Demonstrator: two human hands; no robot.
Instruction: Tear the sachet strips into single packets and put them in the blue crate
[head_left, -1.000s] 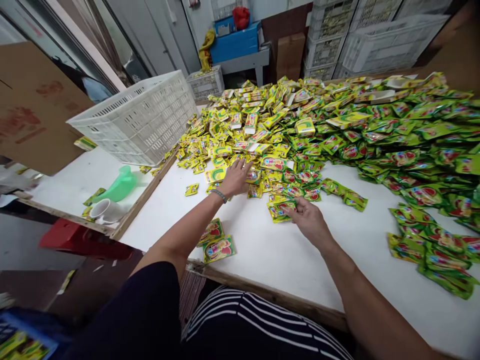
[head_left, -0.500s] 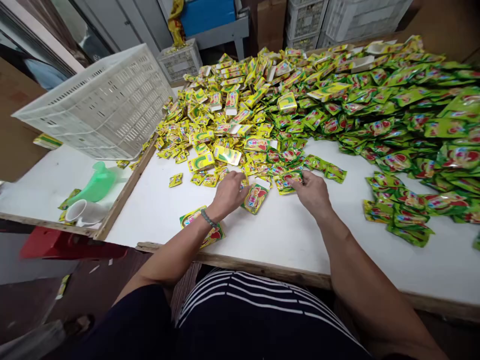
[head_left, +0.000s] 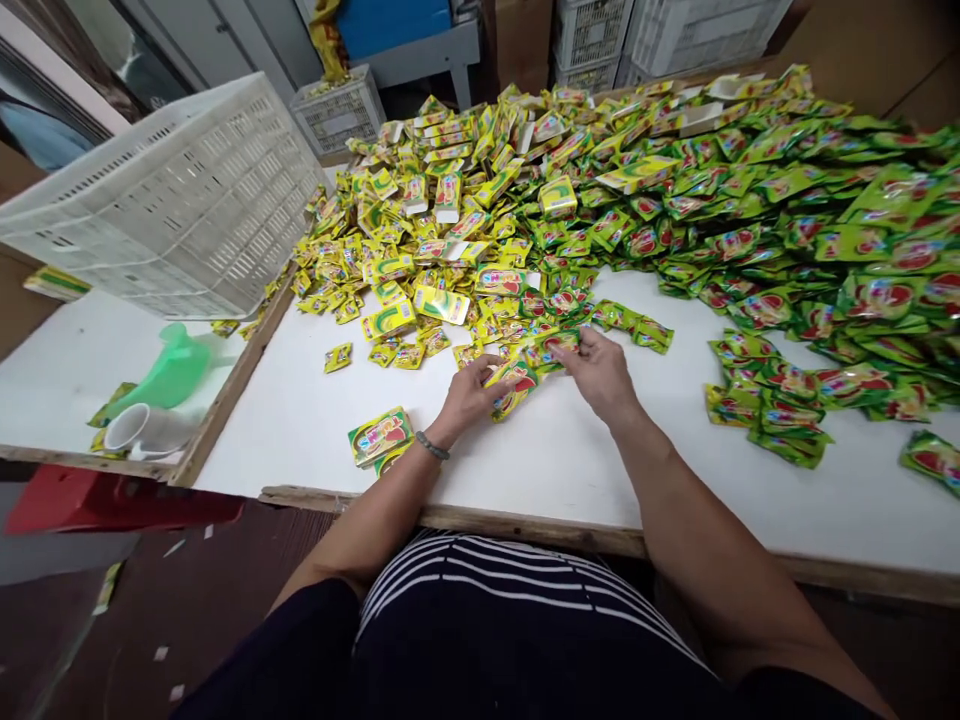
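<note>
My left hand (head_left: 474,396) is closed around a small yellow and green candy box (head_left: 514,392), held tilted just above the white table (head_left: 555,460). My right hand (head_left: 600,372) pinches a green candy packet (head_left: 559,347) printed with red fruit. The packet's near end meets the upper right end of the box; whether it is inside, I cannot tell. Left of my left wrist lie other candy boxes (head_left: 381,436), partly behind my forearm. Small yellow sachets (head_left: 409,355) are scattered beyond my left hand.
Yellow boxes and sachets (head_left: 420,240) are heaped at the back, with green packets (head_left: 780,240) piled to the right. A white plastic crate (head_left: 195,200) leans at the left. Beside a wooden strip (head_left: 236,385) are a green scoop (head_left: 169,370) and a white cup (head_left: 150,430).
My right hand has brought the green packet left and up against the box. My left hand has shifted slightly right, gripping the box. The whole view has shifted a little.
</note>
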